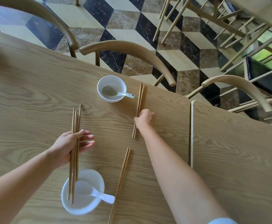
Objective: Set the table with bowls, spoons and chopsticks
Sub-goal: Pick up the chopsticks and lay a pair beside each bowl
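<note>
Near bowl (90,175) on the desk (229,151) looks set, white spoon (103,197) inside, near chopstick pair (121,180) beside it. Far bowl (114,80) holds a patterned spoon (127,94). The right hand (145,118) has its grip pinched on the far pair (140,101), which lies on the desk. The left hand (65,146) has its grip clasped round spare chopsticks (75,122), so more places likely remain.

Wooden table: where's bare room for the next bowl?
Bare wood lies left of the far white bowl, up to the light wooden table's far edge, and across the adjoining table past the seam. Crowded: between that bowl and the near white bowl, where the left hand holds a wooden chopstick bundle and the right hand a pair.
</note>
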`<state>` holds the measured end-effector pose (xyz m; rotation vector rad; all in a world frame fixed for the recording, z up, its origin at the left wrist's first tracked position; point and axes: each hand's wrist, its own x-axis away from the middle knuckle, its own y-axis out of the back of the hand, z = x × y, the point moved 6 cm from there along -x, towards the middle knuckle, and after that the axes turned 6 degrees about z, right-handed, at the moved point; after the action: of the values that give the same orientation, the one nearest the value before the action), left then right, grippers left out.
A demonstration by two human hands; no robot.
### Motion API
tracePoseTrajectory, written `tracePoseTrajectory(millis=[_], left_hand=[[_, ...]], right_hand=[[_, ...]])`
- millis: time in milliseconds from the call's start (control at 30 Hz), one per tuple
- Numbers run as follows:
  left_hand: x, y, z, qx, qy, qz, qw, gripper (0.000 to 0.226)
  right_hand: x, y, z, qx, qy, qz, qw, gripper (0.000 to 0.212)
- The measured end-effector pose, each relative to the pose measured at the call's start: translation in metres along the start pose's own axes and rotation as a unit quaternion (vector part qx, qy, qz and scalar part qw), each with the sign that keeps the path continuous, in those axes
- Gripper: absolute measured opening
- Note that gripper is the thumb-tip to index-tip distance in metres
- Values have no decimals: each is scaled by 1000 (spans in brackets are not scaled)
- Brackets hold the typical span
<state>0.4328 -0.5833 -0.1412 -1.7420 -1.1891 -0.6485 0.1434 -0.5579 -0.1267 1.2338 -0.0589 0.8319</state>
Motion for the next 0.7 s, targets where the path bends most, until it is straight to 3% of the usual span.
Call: tracePoseTrajectory(millis=[700], left_hand=[[5, -1, -4, -2, -2, 14, 1000, 21]], right_hand=[[1, -7, 14, -5, -7, -9, 1000, 10]])
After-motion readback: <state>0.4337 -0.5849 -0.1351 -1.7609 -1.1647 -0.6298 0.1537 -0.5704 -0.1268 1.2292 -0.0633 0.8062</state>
